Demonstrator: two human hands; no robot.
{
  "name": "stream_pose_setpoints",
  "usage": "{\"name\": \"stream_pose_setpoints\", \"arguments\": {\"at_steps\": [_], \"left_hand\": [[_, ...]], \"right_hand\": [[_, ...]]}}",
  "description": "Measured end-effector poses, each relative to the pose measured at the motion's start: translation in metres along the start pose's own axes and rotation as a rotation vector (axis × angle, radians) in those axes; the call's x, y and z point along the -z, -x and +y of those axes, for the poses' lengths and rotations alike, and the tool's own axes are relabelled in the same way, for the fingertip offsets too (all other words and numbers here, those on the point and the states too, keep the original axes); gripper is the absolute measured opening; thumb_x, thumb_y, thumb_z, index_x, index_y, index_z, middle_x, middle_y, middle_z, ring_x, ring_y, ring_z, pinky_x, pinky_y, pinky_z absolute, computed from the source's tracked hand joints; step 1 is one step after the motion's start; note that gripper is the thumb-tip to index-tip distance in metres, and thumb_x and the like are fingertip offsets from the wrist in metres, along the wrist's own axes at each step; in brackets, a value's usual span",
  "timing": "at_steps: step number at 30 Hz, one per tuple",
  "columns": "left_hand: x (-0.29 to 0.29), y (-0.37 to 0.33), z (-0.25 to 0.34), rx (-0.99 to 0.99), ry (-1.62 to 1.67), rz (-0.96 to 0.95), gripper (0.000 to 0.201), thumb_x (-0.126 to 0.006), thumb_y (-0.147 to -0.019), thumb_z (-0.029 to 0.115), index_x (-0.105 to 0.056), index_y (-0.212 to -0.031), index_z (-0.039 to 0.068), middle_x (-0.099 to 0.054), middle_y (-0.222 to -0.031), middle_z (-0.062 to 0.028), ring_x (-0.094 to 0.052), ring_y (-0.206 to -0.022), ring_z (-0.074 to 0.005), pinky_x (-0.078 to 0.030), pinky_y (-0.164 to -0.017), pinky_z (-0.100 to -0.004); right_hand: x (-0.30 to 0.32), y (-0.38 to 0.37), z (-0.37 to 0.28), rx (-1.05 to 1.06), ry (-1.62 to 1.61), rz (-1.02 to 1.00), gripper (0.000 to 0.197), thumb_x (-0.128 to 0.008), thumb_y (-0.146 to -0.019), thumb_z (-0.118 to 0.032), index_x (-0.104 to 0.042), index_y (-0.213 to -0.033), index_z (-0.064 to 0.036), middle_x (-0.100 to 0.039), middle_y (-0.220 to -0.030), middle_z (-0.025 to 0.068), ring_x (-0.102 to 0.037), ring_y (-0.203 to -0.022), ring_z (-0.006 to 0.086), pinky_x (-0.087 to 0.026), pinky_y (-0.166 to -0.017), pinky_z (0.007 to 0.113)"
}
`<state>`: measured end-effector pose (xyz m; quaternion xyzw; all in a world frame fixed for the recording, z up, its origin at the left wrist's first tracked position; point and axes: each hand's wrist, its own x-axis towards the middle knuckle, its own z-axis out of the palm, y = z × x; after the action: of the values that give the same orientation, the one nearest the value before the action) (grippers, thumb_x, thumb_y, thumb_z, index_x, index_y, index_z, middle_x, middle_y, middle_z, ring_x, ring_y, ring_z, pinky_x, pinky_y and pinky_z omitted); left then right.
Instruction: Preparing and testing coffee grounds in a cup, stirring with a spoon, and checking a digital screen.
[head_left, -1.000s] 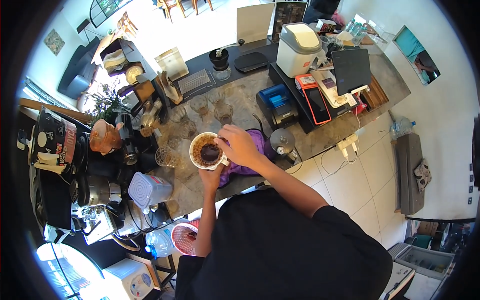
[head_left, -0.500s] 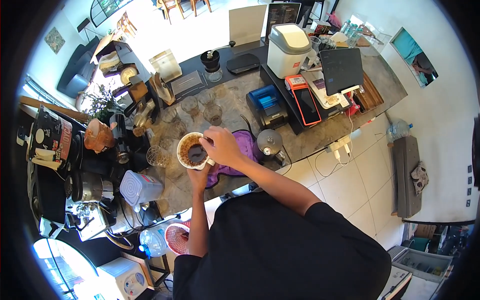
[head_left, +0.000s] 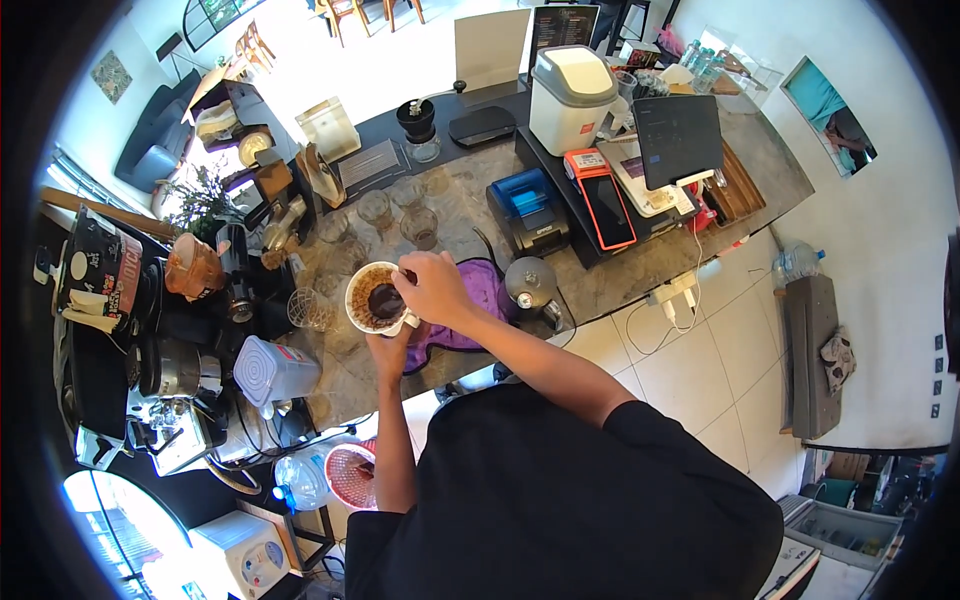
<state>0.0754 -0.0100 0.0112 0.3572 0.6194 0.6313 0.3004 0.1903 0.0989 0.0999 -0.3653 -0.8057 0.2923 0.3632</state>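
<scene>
A white cup [head_left: 352, 316] with a side handle has brown coffee grounds around its inner wall and a dark wet pool in the middle. Beneath it, my left hand [head_left: 389, 350] is closed around its lower side near the handle. My right hand [head_left: 434, 284] is over the cup's right rim with fingers pinched together; what lies between them, if anything, is hidden. A purple cloth [head_left: 478, 300] is spread under and beside my right forearm. Just right of the cloth sits a grey gooseneck kettle [head_left: 530, 284]. Several clear glasses [head_left: 419, 229] stand beyond the cup.
A wire whisk-like coil [head_left: 311, 311] and a lidded plastic container [head_left: 276, 371] are left of the cup. A hand grinder [head_left: 417, 122] stands at the counter's far side. Right lie a blue-topped printer [head_left: 527, 208], a card terminal [head_left: 604, 205] and a tablet [head_left: 679, 142].
Both hands and the cup have moved slightly left in view, along with a small shift of the whole scene. The dark pool inside the cup looks smaller, with more grounds showing.
</scene>
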Motion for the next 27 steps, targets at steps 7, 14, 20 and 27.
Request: {"name": "stream_pose_setpoints", "arguments": {"at_steps": [7, 14, 20, 27], "left_hand": [[0.0037, -0.0021, -0.0052, -0.007, -0.031, 0.019, 0.053, -0.088, -0.080, 0.016, -0.066, -0.124, -0.005, -0.072, -0.119, -0.0103, -0.068, -0.106, -0.0192, -0.051, -0.098, -0.0346], [0.0056, -0.0040, -0.0076, -0.043, -0.040, -0.010, 0.058, -0.089, -0.080, 0.022, -0.065, -0.125, -0.005, -0.070, -0.122, -0.0113, -0.067, -0.109, -0.0200, -0.051, -0.099, -0.0352], [0.0044, -0.0013, -0.0029, -0.003, -0.007, -0.033, 0.058, -0.088, -0.080, 0.022, -0.064, -0.126, -0.005, -0.070, -0.123, -0.0109, -0.067, -0.110, -0.0193, -0.051, -0.100, -0.0353], [0.0047, -0.0030, -0.0022, 0.003, -0.052, -0.047, 0.056, -0.086, -0.081, 0.017, -0.063, -0.127, -0.004, -0.070, -0.122, -0.0111, -0.067, -0.110, -0.0193, -0.051, -0.100, -0.0351]], "right_hand": [[0.0003, -0.0028, -0.0013, -0.018, -0.077, -0.043, 0.021, -0.066, -0.091, -0.022, -0.067, -0.077, -0.0062, -0.065, -0.081, 0.0116, -0.063, -0.085, 0.0337, -0.040, -0.080, 0.047], [0.0025, -0.0027, -0.0010, -0.029, -0.037, -0.048, 0.020, -0.066, -0.091, -0.022, -0.067, -0.079, -0.0067, -0.065, -0.081, 0.0108, -0.064, -0.086, 0.0323, -0.039, -0.081, 0.047], [0.0008, 0.0005, -0.0007, 0.058, 0.036, 0.034, 0.021, -0.067, -0.093, -0.022, -0.064, -0.079, -0.0057, -0.063, -0.078, 0.0095, -0.062, -0.083, 0.0315, -0.038, -0.080, 0.044], [0.0036, 0.0000, -0.0005, 0.039, 0.001, 0.023, 0.022, -0.067, -0.093, -0.022, -0.064, -0.078, -0.0058, -0.064, -0.078, 0.0099, -0.062, -0.082, 0.0316, -0.037, -0.081, 0.045]]}}
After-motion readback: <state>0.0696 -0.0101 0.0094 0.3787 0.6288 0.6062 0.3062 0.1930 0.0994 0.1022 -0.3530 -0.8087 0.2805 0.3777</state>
